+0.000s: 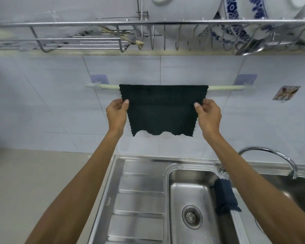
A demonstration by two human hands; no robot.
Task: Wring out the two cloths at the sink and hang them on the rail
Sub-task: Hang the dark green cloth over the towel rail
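Note:
A dark green cloth (161, 110) hangs spread flat over the pale rail (229, 88) on the tiled wall. My left hand (117, 114) pinches the cloth's left edge between thumb and fingers. My right hand (209, 115) pinches its right edge the same way. A second cloth, dark blue (224, 197), lies bunched over the divider between the two basins of the steel sink (180, 175), below my right forearm.
A wire dish rack (148, 23) with white and blue-patterned plates hangs just above the rail. A curved chrome tap (271, 155) stands at the sink's right rear. The ribbed drainboard (141, 199) lies left of the basin, with a beige counter (33, 182) beyond it.

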